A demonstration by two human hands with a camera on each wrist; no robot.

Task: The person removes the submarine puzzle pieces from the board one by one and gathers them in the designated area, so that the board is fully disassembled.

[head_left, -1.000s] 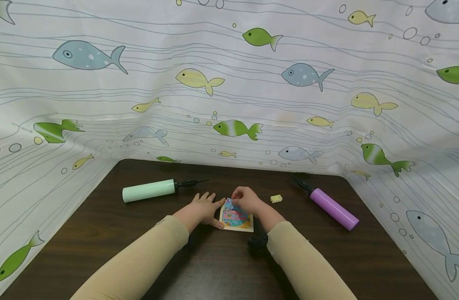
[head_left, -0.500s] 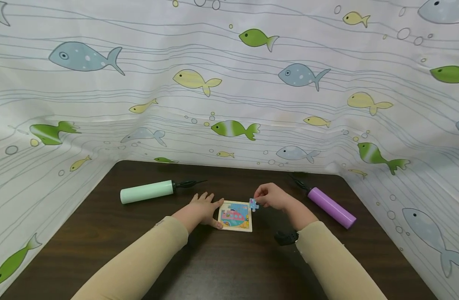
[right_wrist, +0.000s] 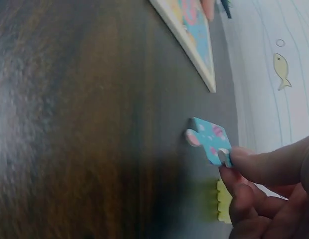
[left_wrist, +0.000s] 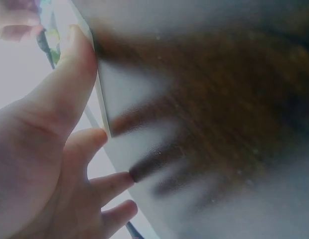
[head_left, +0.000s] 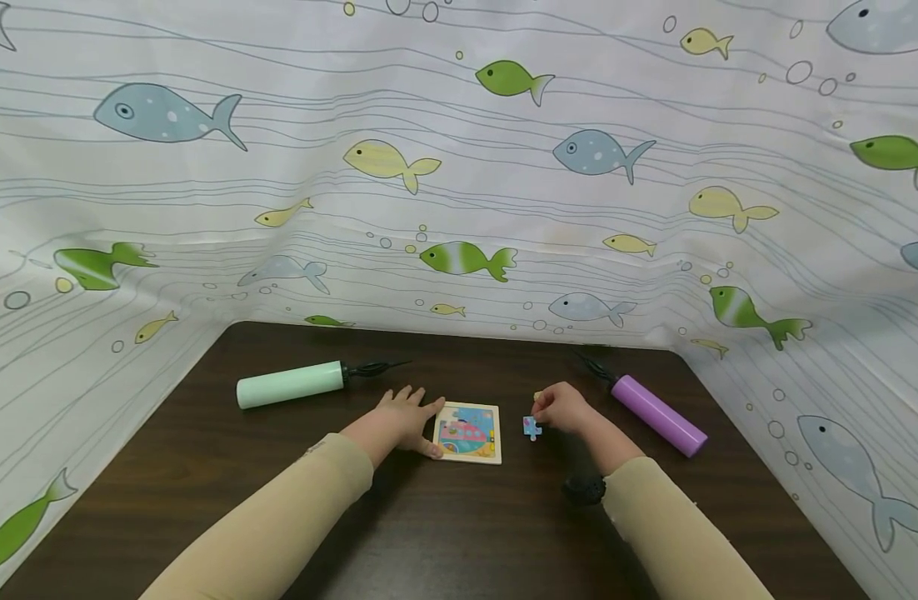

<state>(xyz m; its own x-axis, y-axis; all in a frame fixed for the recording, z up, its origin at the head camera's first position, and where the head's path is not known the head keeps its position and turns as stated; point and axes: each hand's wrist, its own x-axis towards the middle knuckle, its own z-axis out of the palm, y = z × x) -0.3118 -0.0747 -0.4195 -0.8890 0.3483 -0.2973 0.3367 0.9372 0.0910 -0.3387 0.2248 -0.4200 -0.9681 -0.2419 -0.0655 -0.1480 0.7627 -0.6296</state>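
Observation:
My left hand (head_left: pixel 406 421) lies on the table with fingers spread. Its thumb and forefinger touch the left edge of a small square picture puzzle in a pale wooden frame (head_left: pixel 498 435). A pink shape on blue fills most of the picture, with a paler patch at its upper left. To the right of the frame, my right hand (head_left: pixel 562 407) pinches a blue jigsaw piece (right_wrist: pixel 210 142) with pink and white spots between thumb and forefinger. The piece is held by one edge, close over the table. A small yellow block (right_wrist: pixel 224 201) shows partly behind the right fingers.
A mint-green balloon pump (head_left: pixel 290 385) with a black nozzle lies at the left of the dark wooden table (head_left: pixel 444 533). At the right lies a purple pump (head_left: pixel 657 414). A fish-patterned white sheet (head_left: pixel 459 208) encloses the back and sides.
My right hand has lifted the blue jigsaw piece off the puzzle's upper left and carried it right, past the frame, towards the yellow block. The left hand stays at the frame.

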